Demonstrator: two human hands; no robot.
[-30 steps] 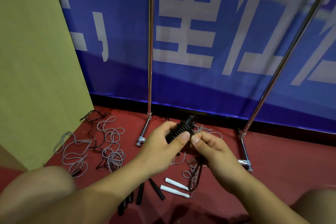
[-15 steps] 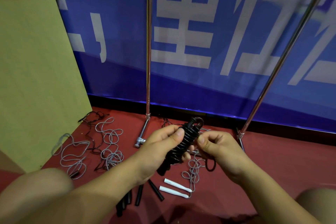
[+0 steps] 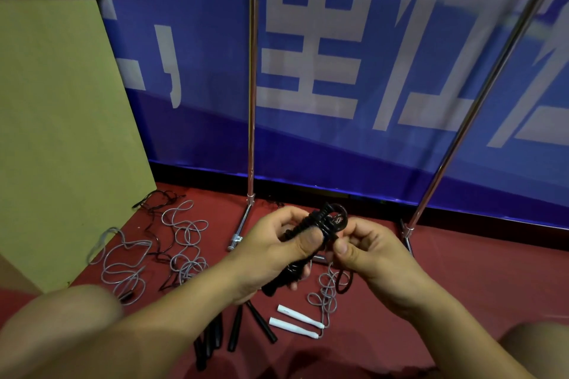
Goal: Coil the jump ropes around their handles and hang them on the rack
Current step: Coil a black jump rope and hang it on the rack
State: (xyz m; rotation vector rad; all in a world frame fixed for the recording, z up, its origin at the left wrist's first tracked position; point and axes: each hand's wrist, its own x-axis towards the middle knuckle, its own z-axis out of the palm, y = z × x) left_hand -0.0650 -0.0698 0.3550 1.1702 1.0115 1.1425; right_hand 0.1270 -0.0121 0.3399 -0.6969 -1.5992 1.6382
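My left hand (image 3: 271,252) grips the black handles of a black jump rope (image 3: 314,224), whose cord is coiled tightly around them, with a small loop standing at the top end. My right hand (image 3: 366,252) pinches the free end of that cord just right of the coil, and a short black loop hangs below its fingers. Behind the hands stand the two chrome poles of the rack (image 3: 252,101), rising out of view. On the red floor lie a pair of white handles (image 3: 295,320) with grey cord and several black handles (image 3: 234,329).
Loose grey and black ropes (image 3: 181,240) sprawl on the floor at the left, beside a tan board (image 3: 61,132) leaning there. A blue banner (image 3: 338,71) covers the wall behind the rack. My knees show at the bottom corners.
The coiled bundle has tilted more upright in my left hand. My right hand has drawn the cord end up close against the top of the coil.
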